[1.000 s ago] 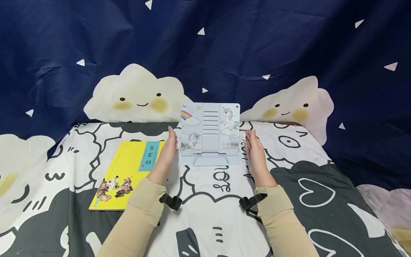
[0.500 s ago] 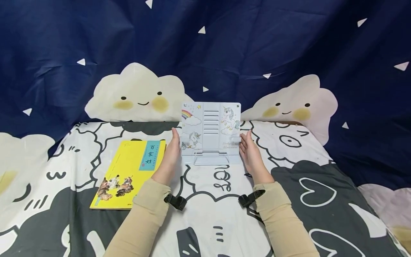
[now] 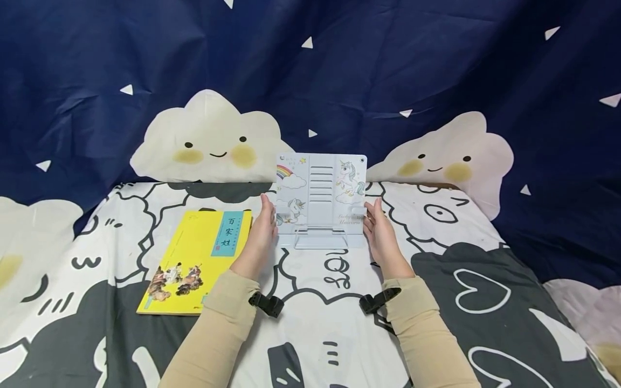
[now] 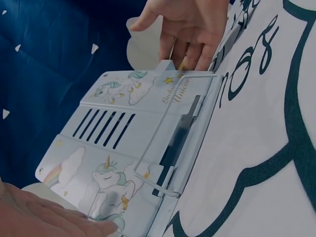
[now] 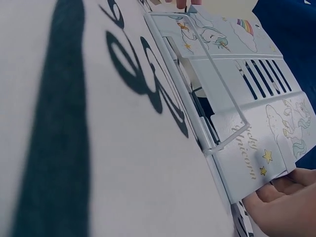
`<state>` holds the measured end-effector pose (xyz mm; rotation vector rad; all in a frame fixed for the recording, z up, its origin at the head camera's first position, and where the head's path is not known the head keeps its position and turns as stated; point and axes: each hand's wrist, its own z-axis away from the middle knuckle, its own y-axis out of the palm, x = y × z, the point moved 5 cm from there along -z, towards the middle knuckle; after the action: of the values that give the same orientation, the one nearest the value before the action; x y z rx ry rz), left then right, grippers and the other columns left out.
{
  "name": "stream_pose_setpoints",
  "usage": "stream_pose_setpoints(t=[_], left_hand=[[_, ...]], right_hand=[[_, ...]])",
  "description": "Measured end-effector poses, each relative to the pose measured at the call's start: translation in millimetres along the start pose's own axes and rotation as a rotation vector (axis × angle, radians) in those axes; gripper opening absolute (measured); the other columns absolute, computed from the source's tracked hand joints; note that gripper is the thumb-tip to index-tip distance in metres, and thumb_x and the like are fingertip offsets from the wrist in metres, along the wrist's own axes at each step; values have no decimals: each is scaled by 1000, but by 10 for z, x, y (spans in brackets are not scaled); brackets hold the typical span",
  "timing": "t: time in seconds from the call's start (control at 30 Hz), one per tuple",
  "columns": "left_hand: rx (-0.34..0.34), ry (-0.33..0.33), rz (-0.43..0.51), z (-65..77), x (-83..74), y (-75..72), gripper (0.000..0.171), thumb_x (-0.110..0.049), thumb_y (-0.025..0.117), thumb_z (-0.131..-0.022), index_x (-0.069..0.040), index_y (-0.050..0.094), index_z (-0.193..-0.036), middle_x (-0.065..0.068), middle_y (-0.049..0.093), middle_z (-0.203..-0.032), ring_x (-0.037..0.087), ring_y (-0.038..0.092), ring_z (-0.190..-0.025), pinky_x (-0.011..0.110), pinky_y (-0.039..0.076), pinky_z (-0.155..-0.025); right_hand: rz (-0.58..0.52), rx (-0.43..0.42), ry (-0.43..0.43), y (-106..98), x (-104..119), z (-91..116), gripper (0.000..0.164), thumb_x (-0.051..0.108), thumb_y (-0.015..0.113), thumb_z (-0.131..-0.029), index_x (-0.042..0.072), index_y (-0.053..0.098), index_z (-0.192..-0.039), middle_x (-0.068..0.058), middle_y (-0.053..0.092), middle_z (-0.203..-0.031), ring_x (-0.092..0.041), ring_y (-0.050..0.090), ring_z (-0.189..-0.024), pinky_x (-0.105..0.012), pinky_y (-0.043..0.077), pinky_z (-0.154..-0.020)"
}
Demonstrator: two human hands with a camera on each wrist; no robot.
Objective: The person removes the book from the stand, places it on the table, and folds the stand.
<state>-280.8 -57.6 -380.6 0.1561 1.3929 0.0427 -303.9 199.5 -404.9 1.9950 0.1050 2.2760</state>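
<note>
A white metal book stand (image 3: 322,202) with unicorn, rainbow and cloud prints stands upright on the bedspread in the head view. It has a row of slots down its middle and a wire page holder (image 5: 232,94) across its lower front. My left hand (image 3: 259,237) holds its left edge, thumb pointing up; part of that hand (image 4: 44,217) shows at the bottom of the left wrist view. At the opposite edge, my right hand (image 3: 383,237) grips the side, its fingers curled in behind the panel in the right wrist view (image 5: 284,200).
Left of the stand, a yellow book (image 3: 194,253) with a blue title strip lies flat, partly beneath the left forearm. A black-and-white patterned bedspread (image 3: 320,323) covers the surface. Behind it hangs a dark blue cloth (image 3: 339,64) with clouds and white triangles.
Both hands have moved inward from beside the book stand to its edges, and the right fingers have curled behind it. The stand and the yellow book show only a slight shift with the view.
</note>
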Motion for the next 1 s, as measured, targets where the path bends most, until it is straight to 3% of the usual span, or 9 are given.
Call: stream_pose_setpoints(t=[0.1, 0.17, 0.27, 0.33, 0.5, 0.57, 0.67, 0.8, 1.0], left_hand=[[21, -3, 21, -11, 4, 13, 88, -71, 14, -98, -11, 4, -160, 4, 5, -169, 20, 8, -155, 36, 15, -126], [32, -9, 29, -20, 14, 11, 89, -72, 15, -97, -10, 5, -160, 3, 6, -168, 19, 9, -155, 35, 16, -126], [40, -15, 30, -30, 30, -3, 92, -74, 16, -96, -9, 6, -160, 4, 9, -168, 20, 11, -155, 36, 17, -126], [45, -16, 39, -31, 35, -12, 92, -73, 16, -96, -7, 7, -160, 5, 9, -168, 20, 12, -155, 36, 18, -126], [63, -13, 42, -19, 30, -25, 92, -73, 15, -97, -7, 7, -160, 6, 10, -168, 20, 13, -155, 37, 19, -126], [74, -9, 33, -17, 34, -26, 91, -73, 14, -97, -7, 6, -160, 5, 9, -168, 21, 12, -155, 38, 19, -125], [83, -8, 24, -22, 46, -30, 91, -73, 14, -97, -8, 6, -160, 5, 9, -168, 20, 12, -155, 38, 19, -125], [94, -11, 38, -38, 52, -27, 88, -71, 12, -98, -9, 7, -160, 5, 9, -168, 20, 12, -155, 38, 19, -125], [109, -7, 38, -56, 52, -39, 89, -71, 11, -97, -8, 6, -160, 7, 8, -168, 22, 11, -155, 40, 19, -126]], right_hand=[[-9, -24, -5, -25, 6, 14, 81, 65, 21, -100, 10, 17, -159, -9, 13, -167, -18, 27, -148, -32, 14, -126], [-26, -46, -5, -43, 6, 21, 81, 66, 23, -100, 10, 21, -159, -9, 33, -154, -14, 44, -123, -31, 21, -123], [-53, -77, -4, -69, -1, 22, 81, 67, 26, -99, 10, 26, -157, -1, 40, -119, -12, 35, -87, -30, 32, -110], [-68, -101, 5, -88, -11, 18, 80, 66, 27, -99, 9, 30, -156, 1, 40, -114, -9, 39, -87, -29, 35, -104], [-89, -167, 33, -142, -48, 6, 79, 66, 30, -99, 8, 40, -151, 1, 46, -133, -6, 52, -106, -24, 45, -98], [-118, -191, 43, -167, -66, 5, 73, 62, 36, -100, 7, 45, -148, 3, 51, -122, -6, 53, -99, -20, 47, -90], [-192, -199, 40, -197, -85, 5, 56, 42, 49, -103, 4, 49, -144, 7, 59, -103, -5, 55, -85, -15, 49, -78], [-255, -171, 9, -232, -101, 9, 44, 13, 57, -101, 1, 50, -143, 9, 71, -90, -4, 63, -78, -15, 53, -76], [-268, -159, -16, -248, -128, 6, 46, 6, 57, -99, -2, 48, -143, 8, 74, -87, -4, 67, -77, -17, 55, -75]])
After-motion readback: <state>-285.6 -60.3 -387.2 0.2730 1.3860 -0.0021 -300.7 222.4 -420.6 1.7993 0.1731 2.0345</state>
